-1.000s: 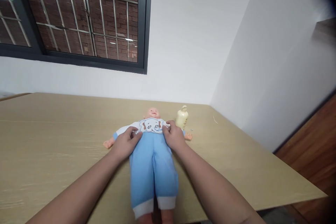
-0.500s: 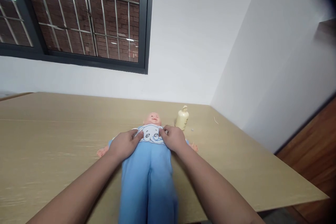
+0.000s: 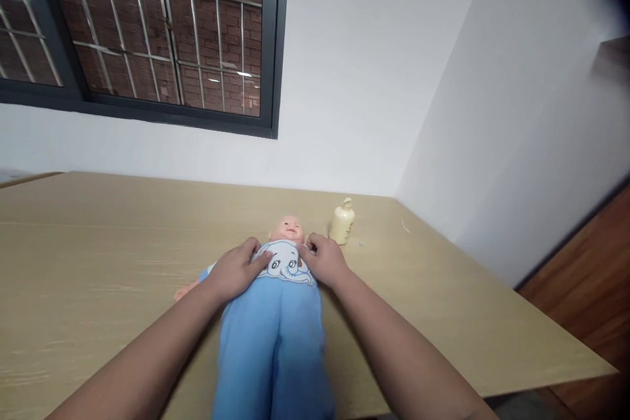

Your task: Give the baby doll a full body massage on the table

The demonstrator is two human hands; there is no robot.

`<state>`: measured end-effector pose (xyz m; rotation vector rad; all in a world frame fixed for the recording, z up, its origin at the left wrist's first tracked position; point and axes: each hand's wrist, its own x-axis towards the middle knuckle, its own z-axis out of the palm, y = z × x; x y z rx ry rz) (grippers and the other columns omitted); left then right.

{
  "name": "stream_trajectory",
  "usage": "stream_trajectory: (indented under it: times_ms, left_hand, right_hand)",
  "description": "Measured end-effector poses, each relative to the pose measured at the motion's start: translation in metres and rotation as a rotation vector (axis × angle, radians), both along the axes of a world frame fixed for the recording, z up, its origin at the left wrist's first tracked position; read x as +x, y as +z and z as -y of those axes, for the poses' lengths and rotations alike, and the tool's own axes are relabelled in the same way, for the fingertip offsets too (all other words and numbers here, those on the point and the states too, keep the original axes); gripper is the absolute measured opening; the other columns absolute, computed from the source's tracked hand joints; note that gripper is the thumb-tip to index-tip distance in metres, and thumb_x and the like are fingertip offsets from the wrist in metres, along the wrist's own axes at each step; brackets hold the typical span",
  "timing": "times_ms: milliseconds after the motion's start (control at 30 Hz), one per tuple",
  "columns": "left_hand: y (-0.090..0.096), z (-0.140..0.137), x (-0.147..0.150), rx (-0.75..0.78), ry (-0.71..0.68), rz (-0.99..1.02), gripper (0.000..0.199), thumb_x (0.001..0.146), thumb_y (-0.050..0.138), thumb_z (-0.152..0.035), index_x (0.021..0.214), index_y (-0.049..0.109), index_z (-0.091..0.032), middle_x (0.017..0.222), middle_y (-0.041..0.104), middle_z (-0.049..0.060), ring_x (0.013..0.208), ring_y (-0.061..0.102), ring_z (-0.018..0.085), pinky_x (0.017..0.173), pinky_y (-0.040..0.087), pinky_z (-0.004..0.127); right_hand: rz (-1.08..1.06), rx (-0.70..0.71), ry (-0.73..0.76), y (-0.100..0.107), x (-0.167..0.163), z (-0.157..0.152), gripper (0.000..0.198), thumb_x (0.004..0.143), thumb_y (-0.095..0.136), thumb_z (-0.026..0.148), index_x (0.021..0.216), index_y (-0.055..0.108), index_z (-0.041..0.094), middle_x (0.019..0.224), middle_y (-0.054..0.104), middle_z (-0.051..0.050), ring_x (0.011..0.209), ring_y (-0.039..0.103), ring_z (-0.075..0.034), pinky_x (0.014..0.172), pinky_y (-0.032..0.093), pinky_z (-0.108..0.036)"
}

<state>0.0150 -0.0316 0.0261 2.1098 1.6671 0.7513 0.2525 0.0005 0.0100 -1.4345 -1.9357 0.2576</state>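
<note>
A baby doll (image 3: 289, 228) lies on its back on the table, head toward the wall, dressed in a blue romper (image 3: 275, 335) with a white elephant face (image 3: 285, 264) on the chest. At the romper's left edge my left hand (image 3: 239, 269) is closed, thumb on the elephant patch. My right hand (image 3: 325, 258) pinches the opposite edge near the doll's shoulder. One doll hand (image 3: 186, 291) sticks out beside my left forearm; the other is mostly hidden behind my right wrist. The romper's legs run toward me and out of the bottom of the view.
A pale yellow pump bottle (image 3: 342, 223) stands beyond my right hand, with a tiny light bit (image 3: 361, 243) beside it. Further right lies a thin white strand (image 3: 405, 226). The wooden table (image 3: 113, 243) meets white walls; a barred window (image 3: 172, 33) is above.
The doll has slid slightly toward me, and its chest patch sits lower between my hands. Its right-side hand is now mostly covered. Both my hands stay at the romper's edges.
</note>
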Motion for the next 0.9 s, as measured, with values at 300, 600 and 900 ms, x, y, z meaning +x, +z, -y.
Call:
stream_trajectory:
  times_ms: [300, 600, 900]
  left_hand:
    - [0.008, -0.002, 0.005, -0.048, 0.088, -0.053, 0.048, 0.098, 0.027, -0.059, 0.095, 0.059, -0.023, 0.070, 0.074, 0.005, 0.085, 0.069, 0.029, 0.064, 0.036, 0.032]
    - [-0.006, -0.011, 0.004, -0.084, 0.043, 0.094, 0.056, 0.094, 0.031, -0.066, 0.106, 0.065, -0.023, 0.087, 0.077, 0.009, 0.094, 0.068, 0.031, 0.073, 0.041, 0.035]
    - [-0.021, -0.018, 0.004, -0.095, -0.055, 0.486, 0.066, 0.082, 0.057, -0.064, 0.132, 0.062, -0.021, 0.133, 0.065, 0.012, 0.126, 0.057, 0.034, 0.102, 0.043, 0.041]
  right_hand:
    - [-0.100, -0.199, 0.015, 0.002, -0.003, -0.004, 0.047, 0.094, 0.042, 0.065, 0.108, 0.062, 0.025, 0.084, 0.072, -0.003, 0.079, 0.065, -0.019, 0.065, 0.039, -0.027]
    - [-0.195, -0.317, 0.106, -0.007, -0.009, -0.012, 0.063, 0.093, 0.036, 0.071, 0.129, 0.059, 0.024, 0.125, 0.067, -0.011, 0.116, 0.061, -0.027, 0.096, 0.042, -0.038]
    - [-0.370, -0.373, 0.219, -0.018, -0.011, -0.020, 0.063, 0.092, 0.041, 0.071, 0.132, 0.058, 0.025, 0.135, 0.061, -0.010, 0.126, 0.055, -0.028, 0.108, 0.036, -0.044]
